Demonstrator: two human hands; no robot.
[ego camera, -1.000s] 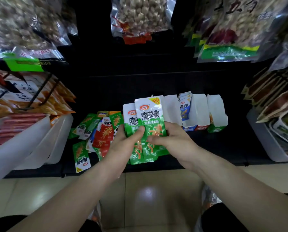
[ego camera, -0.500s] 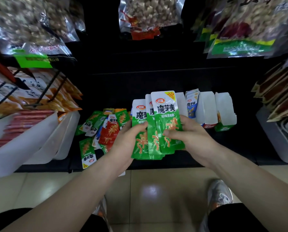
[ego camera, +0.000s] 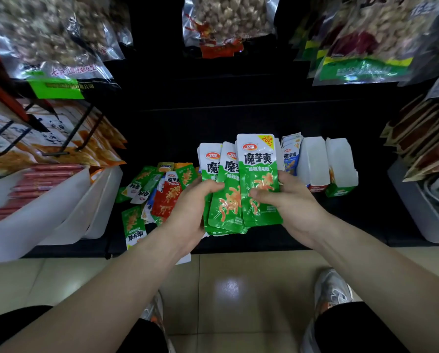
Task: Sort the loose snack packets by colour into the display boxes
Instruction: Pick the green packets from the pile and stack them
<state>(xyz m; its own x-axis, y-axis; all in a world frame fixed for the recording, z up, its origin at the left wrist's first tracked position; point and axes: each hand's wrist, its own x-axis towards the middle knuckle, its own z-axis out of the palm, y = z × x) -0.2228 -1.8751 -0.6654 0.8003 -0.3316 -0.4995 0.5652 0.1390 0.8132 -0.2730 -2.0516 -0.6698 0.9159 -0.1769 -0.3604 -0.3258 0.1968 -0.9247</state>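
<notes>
At centre frame, a fanned stack of green packets (ego camera: 256,179), upright, print toward the camera, raised just above the front edge of a black shelf (ego camera: 264,115). Gripped from both sides: left hand (ego camera: 187,210) at the stack's left edge, thumb pressed across the front of the leftmost packets, fingers hidden behind; right hand (ego camera: 292,202) at the right edge, thumb laid on the front packet's face, fingers curled round its side. Front packet farthest right and highest, with a yellow corner flash; at least two more staggered behind it to the left, further ones showing only at the lower edge. Left of the hands, on the shelf, a loose pile of packets (ego camera: 162,189), mostly green with one red and a few blue and orange among them, lying flat and overlapping, partly covered by the left hand. Right of the stack, in a row toward the back of the shelf, white display boxes (ego camera: 312,161), side by side and touching; blue packets (ego camera: 291,154) upright in the one nearest the stack, just behind the right hand's fingers. At lower left, white bins (ego camera: 68,212), red sausages (ego camera: 40,179) in the leftmost one. Along the top of the frame, hanging bags (ego camera: 228,21) of dry snacks. At the bottom, tiled floor (ego camera: 238,289) and a grey shoe (ego camera: 333,289).
</notes>
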